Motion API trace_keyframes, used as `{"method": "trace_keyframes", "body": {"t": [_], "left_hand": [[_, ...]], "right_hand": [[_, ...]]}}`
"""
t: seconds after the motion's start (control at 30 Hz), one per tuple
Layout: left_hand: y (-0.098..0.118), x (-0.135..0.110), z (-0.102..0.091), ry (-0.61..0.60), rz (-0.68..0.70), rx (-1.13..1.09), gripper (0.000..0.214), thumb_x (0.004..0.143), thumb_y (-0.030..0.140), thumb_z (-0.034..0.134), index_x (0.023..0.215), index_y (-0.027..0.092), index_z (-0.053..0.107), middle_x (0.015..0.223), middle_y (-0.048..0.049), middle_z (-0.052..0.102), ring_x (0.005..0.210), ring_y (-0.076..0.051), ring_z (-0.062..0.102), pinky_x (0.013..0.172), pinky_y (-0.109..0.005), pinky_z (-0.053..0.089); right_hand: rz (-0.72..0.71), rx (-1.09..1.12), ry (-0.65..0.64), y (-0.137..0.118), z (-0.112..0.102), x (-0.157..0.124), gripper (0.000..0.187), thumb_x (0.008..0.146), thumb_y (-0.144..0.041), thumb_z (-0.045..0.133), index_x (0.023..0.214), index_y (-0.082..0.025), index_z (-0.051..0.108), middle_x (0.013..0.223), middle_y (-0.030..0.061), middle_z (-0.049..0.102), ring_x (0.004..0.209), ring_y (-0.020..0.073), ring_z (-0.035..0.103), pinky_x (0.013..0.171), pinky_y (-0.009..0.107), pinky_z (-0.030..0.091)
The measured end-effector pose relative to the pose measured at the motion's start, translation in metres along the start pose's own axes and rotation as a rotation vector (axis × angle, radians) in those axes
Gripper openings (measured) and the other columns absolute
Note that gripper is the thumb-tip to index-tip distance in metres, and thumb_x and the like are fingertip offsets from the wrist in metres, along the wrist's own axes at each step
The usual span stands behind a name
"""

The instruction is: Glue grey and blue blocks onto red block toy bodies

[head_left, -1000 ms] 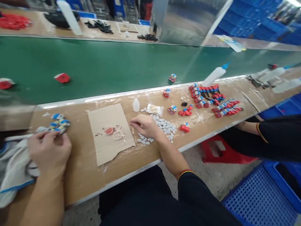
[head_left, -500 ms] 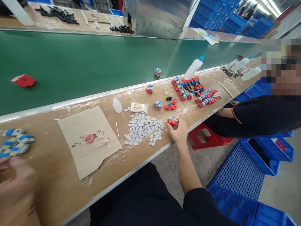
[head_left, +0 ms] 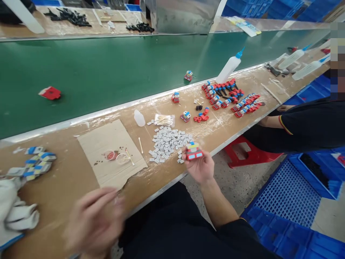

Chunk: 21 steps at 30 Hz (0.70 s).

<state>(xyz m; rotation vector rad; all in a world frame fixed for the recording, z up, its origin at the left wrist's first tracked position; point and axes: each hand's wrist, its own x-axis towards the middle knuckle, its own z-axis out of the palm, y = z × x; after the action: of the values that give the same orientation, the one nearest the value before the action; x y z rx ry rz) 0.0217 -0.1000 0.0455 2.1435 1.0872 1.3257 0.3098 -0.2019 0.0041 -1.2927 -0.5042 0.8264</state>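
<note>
Near the table's front edge, my right hand (head_left: 201, 168) holds a small red toy vehicle (head_left: 194, 153) with a yellow and blue top and pale blue windows. A heap of small grey tiles (head_left: 168, 142) lies just beyond it. My left hand (head_left: 95, 217), smeared by motion, hovers in front of the cardboard sheet (head_left: 107, 133); whether its fingers hold anything is unclear. On the cardboard are a shallow clear dish (head_left: 111, 155) with a red stain and a cotton swab (head_left: 129, 158). Several blue, white and grey toy parts (head_left: 40, 163) are grouped at the left.
A green conveyor belt (head_left: 107, 72) runs behind the table. Red and blue toy assemblies (head_left: 215, 99) and a white squeeze bottle (head_left: 229, 68) stand at the right. A white glove (head_left: 18, 212) lies at the lower left. A co-worker's sleeve (head_left: 309, 124) shows at the right.
My right hand has lifted the red toy vehicle off the table and turned palm up with it. My left hand has moved right, away from the blue and white parts. The view has shifted.
</note>
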Motion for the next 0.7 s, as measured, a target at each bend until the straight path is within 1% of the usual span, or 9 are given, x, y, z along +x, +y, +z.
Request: {"method": "trace_keyframes", "body": {"t": [0.03,0.07,0.13,0.2,0.3,0.4,0.53,0.63,0.7], "left_hand": [[0.01,0.0,0.018,-0.078,0.127,-0.019,0.028,0.085,0.03,0.082,0.112,0.035,0.075,0.097,-0.0036,0.074,0.082,-0.028,0.074,0.071,-0.048,0.066],[0.019,0.001,0.033,-0.155,0.217,-0.065,0.039,0.086,0.032,0.082,0.123,0.031,0.071,0.106,-0.0069,0.075,0.089,-0.028,0.076,0.074,-0.046,0.068],[0.032,0.005,0.056,-0.318,0.25,-0.139,0.052,0.089,0.036,0.08,0.137,0.025,0.061,0.122,-0.0135,0.073,0.109,-0.03,0.076,0.087,-0.045,0.069],[0.037,0.008,0.067,-0.392,0.204,-0.188,0.051,0.093,0.033,0.077,0.139,0.023,0.057,0.13,-0.0158,0.071,0.121,-0.03,0.074,0.096,-0.045,0.067],[0.034,0.005,0.066,-0.388,0.163,-0.246,0.05,0.096,0.038,0.075,0.139,0.023,0.055,0.13,-0.0153,0.071,0.122,-0.029,0.073,0.099,-0.044,0.066],[0.029,-0.002,0.06,-0.369,0.147,-0.277,0.057,0.096,0.053,0.074,0.14,0.022,0.055,0.129,-0.0154,0.07,0.12,-0.029,0.073,0.098,-0.044,0.065],[0.025,-0.006,0.06,-0.313,0.186,-0.234,0.059,0.101,0.066,0.058,0.138,0.02,0.055,0.125,-0.0164,0.071,0.117,-0.029,0.073,0.095,-0.043,0.064],[0.024,-0.006,0.064,-0.234,0.238,-0.103,0.06,0.103,0.07,0.046,0.133,0.018,0.055,0.117,-0.0163,0.072,0.106,-0.03,0.074,0.088,-0.043,0.063],[0.024,-0.006,0.066,-0.208,0.254,-0.034,0.057,0.104,0.071,0.04,0.121,0.019,0.056,0.103,-0.0129,0.072,0.09,-0.027,0.074,0.077,-0.04,0.061]], "right_hand": [[0.077,0.159,-0.124,0.002,0.016,-0.013,0.04,0.096,-0.06,0.046,0.114,-0.027,0.058,0.096,0.0089,0.077,0.072,0.0225,0.074,0.06,0.036,0.061],[0.137,0.274,-0.217,0.005,0.031,-0.024,0.04,0.096,-0.06,0.048,0.117,-0.027,0.058,0.098,0.0087,0.077,0.074,0.0228,0.074,0.061,0.036,0.061],[0.204,0.378,-0.319,0.01,0.053,-0.042,0.044,0.094,-0.059,0.054,0.124,-0.028,0.056,0.101,0.0082,0.077,0.075,0.0234,0.074,0.062,0.037,0.062],[0.196,0.369,-0.35,0.014,0.065,-0.052,0.052,0.091,-0.06,0.06,0.132,-0.028,0.053,0.099,0.0067,0.076,0.073,0.0233,0.073,0.063,0.038,0.063],[0.151,0.329,-0.371,0.02,0.071,-0.056,0.062,0.088,-0.059,0.068,0.14,-0.031,0.049,0.101,0.0047,0.075,0.075,0.0229,0.073,0.07,0.039,0.064],[0.103,0.302,-0.376,0.023,0.074,-0.056,0.056,0.087,-0.059,0.071,0.134,-0.032,0.056,0.111,0.0057,0.074,0.086,0.0229,0.073,0.079,0.039,0.065],[-0.021,0.185,-0.362,0.025,0.079,-0.06,0.048,0.093,-0.065,0.065,0.127,-0.03,0.06,0.112,0.007,0.071,0.089,0.0225,0.071,0.079,0.038,0.064],[-0.206,0.031,-0.329,0.029,0.081,-0.06,0.04,0.101,-0.061,0.057,0.128,-0.031,0.056,0.116,0.0082,0.071,0.103,0.0255,0.071,0.088,0.042,0.063],[-0.391,-0.074,-0.31,0.033,0.08,-0.057,0.033,0.104,-0.053,0.055,0.129,-0.032,0.054,0.118,0.0086,0.07,0.11,0.0266,0.07,0.091,0.045,0.062]]}}
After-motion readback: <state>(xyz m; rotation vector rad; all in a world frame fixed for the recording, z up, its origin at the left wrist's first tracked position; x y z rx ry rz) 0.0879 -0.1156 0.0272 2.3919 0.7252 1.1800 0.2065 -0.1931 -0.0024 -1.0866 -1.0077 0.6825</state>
